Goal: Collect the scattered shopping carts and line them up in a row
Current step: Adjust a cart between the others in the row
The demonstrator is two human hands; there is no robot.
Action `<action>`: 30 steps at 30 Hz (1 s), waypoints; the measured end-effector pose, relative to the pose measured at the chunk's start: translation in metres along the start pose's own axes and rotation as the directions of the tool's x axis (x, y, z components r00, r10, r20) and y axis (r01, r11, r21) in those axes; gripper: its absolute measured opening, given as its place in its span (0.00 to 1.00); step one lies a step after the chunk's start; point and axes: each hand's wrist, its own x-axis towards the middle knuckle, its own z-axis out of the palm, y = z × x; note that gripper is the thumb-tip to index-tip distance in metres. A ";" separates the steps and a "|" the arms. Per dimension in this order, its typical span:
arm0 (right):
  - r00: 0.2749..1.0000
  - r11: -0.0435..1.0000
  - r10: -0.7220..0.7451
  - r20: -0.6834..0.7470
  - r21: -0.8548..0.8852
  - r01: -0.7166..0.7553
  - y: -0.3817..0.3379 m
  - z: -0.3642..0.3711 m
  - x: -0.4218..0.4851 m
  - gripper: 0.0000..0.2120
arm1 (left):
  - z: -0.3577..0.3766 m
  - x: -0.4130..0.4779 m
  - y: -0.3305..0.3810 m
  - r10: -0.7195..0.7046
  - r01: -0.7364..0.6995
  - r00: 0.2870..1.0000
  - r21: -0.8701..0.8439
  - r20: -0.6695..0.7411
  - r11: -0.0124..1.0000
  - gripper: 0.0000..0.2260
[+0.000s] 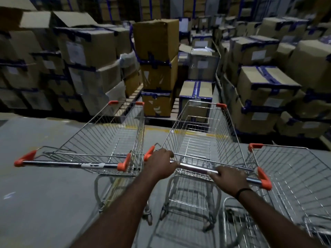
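I am holding left grip (pixel 161 162) and right grip (pixel 228 179) curled round the handle (pixel 195 167) of the middle cart (pixel 197 140), second cart (pixel 107 138) just left of it.

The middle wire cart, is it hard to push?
Probably not: the silver wire shopping cart looks empty, so likely light. Its small wheels should roll on the smooth grey floor. It may veer into the left wire cart standing close.

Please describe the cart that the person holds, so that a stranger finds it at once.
Before the stacked cardboard boxes, three carts stand side by side. Take the middle cart. It alone has hands on its handle bar: the left hand and the right hand.
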 end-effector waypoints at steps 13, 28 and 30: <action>0.997 0.991 0.077 -0.002 -0.111 -0.077 -0.011 0.007 -0.007 0.32 | 0.032 0.023 -0.021 0.112 -0.146 0.979 0.203 0.169 0.968 0.28; 0.999 0.994 0.042 -0.023 -0.097 -0.044 -0.032 0.008 -0.053 0.35 | 0.037 -0.027 -0.043 0.122 -0.153 0.966 0.124 0.230 0.980 0.28; 0.999 0.996 0.045 -0.010 -0.080 -0.046 -0.035 0.008 -0.057 0.36 | 0.038 -0.033 -0.045 0.121 -0.153 0.967 0.131 0.226 0.980 0.29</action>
